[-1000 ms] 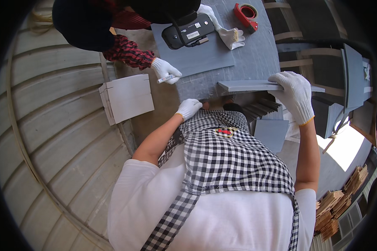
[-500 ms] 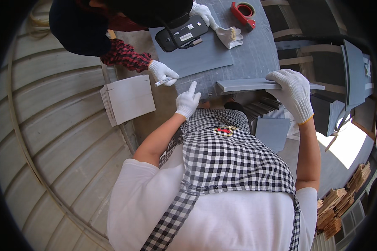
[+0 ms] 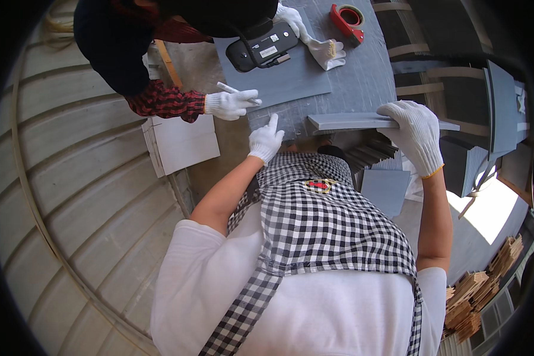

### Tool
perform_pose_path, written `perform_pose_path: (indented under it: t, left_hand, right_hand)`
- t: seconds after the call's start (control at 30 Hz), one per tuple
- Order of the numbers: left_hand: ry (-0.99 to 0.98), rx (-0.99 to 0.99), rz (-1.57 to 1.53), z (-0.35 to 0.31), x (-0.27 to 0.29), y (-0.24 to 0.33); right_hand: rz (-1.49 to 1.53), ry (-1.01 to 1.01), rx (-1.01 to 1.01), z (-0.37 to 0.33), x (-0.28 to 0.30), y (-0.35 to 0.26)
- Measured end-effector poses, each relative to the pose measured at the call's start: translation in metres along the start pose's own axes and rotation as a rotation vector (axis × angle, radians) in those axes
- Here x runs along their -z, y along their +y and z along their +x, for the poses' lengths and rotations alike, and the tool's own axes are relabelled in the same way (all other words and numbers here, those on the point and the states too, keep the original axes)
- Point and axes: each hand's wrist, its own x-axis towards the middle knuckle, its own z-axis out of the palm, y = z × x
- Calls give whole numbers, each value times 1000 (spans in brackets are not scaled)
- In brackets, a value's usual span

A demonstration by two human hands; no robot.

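Observation:
My right hand (image 3: 415, 132), in a white knit glove, grips the end of a narrow grey panel (image 3: 350, 122) at the table's near edge. My left hand (image 3: 265, 143), gloved too, is at the table's near left corner. Its index finger points away from me, and it holds nothing. Beyond it lies a flat grey sheet (image 3: 296, 84), with a black device (image 3: 243, 58) bearing labels on top. Just past my left hand, a co-worker's gloved hand (image 3: 228, 105) holds a white marker (image 3: 226, 87).
A red tape dispenser (image 3: 353, 34) and a white glove (image 3: 327, 54) lie on the grey table (image 3: 371, 77). White folded cardboard (image 3: 187, 142) stands at left. Grey panels (image 3: 385, 190) are stacked below the table. Broken wooden pieces (image 3: 471, 296) lie at lower right.
The co-worker's hand with the marker has turned and lifted slightly, its forearm now reaching across from the left. My own hands and the panel are almost unmoved.

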Motion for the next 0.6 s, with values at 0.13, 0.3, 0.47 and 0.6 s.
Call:
perform_pose_path:
  t: [0.13,0.3,0.47,0.6]
  left_hand:
    - [9,4,1,2,-6,-1]
    - [13,3,-13,1,-5,-3]
    - [21,1,-27,2,-7,-3]
    - [-4,12,-44,2,-6,-4]
  right_hand:
    - [-21,-8,3,-1,-4,3]
    - [-20,33,33,-3,-6,3]
    - [-20,7,13,-4,-4,1]
    - [-23,17,18,-5,-7,2]
